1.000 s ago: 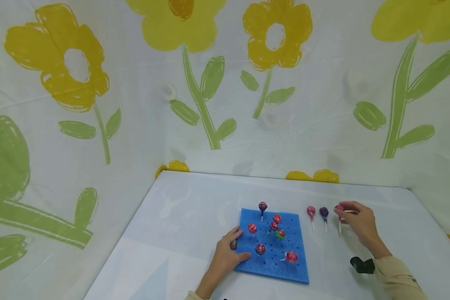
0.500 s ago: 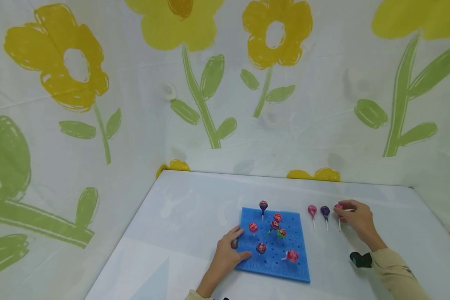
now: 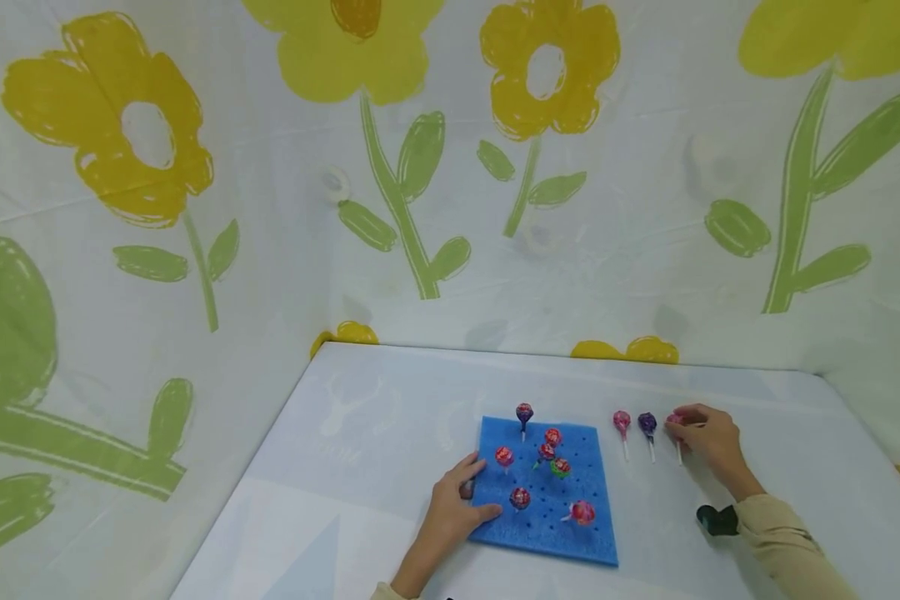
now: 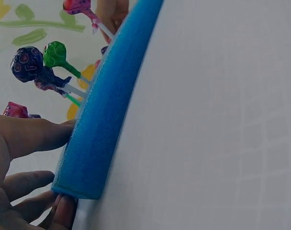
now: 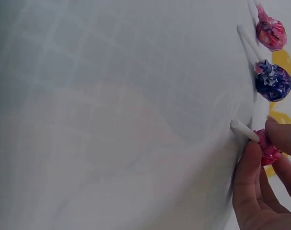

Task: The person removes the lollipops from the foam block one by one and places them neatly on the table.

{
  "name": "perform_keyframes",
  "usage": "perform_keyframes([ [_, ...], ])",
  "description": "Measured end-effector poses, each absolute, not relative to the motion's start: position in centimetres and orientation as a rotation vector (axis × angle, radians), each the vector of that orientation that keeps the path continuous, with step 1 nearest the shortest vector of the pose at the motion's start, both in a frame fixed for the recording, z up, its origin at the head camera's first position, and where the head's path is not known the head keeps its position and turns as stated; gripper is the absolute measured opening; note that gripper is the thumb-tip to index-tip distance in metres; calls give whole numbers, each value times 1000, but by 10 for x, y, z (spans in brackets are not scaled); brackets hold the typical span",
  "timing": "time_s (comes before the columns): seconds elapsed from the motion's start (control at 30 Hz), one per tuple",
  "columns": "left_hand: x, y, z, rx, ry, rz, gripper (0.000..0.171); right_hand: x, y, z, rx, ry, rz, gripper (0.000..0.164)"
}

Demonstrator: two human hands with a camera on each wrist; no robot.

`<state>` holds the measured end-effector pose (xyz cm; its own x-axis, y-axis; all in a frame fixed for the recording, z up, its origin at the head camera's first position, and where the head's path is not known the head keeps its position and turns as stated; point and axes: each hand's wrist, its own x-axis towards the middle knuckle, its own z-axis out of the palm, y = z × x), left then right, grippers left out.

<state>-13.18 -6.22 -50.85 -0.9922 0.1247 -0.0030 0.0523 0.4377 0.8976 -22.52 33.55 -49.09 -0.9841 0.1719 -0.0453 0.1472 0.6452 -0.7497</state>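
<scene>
A blue foam board (image 3: pixel 570 533) dotted with small holes lies on the table, with several wrapped lollipops standing in it by their sticks. At its left edge my left hand (image 3: pixel 450 504) holds it, thumb on the top face and other fingers along the side; the left wrist view shows this hand (image 4: pixel 26 158) around the end of the board (image 4: pixel 102 115). To the right, my right hand (image 3: pixel 712 433) pinches a pink lollipop (image 5: pixel 267 148) at its wrapped head between thumb and fingers. Its white stick points back toward the person, close over the table.
Beside the pinched lollipop lie a purple lollipop (image 3: pixel 647 422) and another pink lollipop (image 3: pixel 622 420), in a row right of the board. A dark green object (image 3: pixel 716 521) shows at the right sleeve. A flower-printed curtain (image 3: pixel 495 317) rises behind the white table (image 3: pixel 330 450).
My right hand, fingers on the pink lollipop, has shifted slightly left and lower, nearer the purple one. The left hand and the foam board stay in place.
</scene>
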Motion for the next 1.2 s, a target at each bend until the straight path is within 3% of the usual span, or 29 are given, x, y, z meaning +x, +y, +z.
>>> perform_keyframes([
  [0.83,-133,-65,-510,246,2627,1652,67,-220,338,-476,-346,-2894,1177,52],
  [1.2,-132,-65,-510,233,2622,1632,66,-213,334,-466,-204,-2879,1120,51],
])
